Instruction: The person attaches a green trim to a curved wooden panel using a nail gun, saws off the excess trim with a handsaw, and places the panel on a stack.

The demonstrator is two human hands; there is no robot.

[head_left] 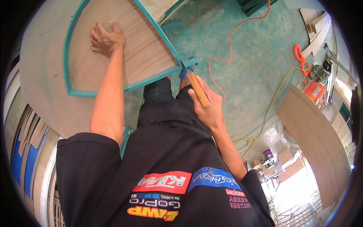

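Note:
A pointed wooden panel (pixel 140 45) with a raised teal edging strip (pixel 157 75) lies at the upper left. My left hand (pixel 108 39) rests on the panel's face with its fingers spread and slightly bent, holding nothing. My right hand (pixel 208 106) is closed around the wooden handle of a hand saw (pixel 198 90). The saw's thin dark blade shows almost edge-on and meets the edging at the panel's near right corner. There a teal strip end (pixel 193 61) juts out past the corner. How deep the blade sits is hidden.
A pale board (pixel 41 72) lies under the panel. My legs (pixel 157 94) stand below the corner. An orange cord (pixel 231 45) and a yellow hose (pixel 275 99) cross the teal-stained floor. A large curved plywood sheet (pixel 317 140) stands at the right, near tools and an orange box (pixel 314 91).

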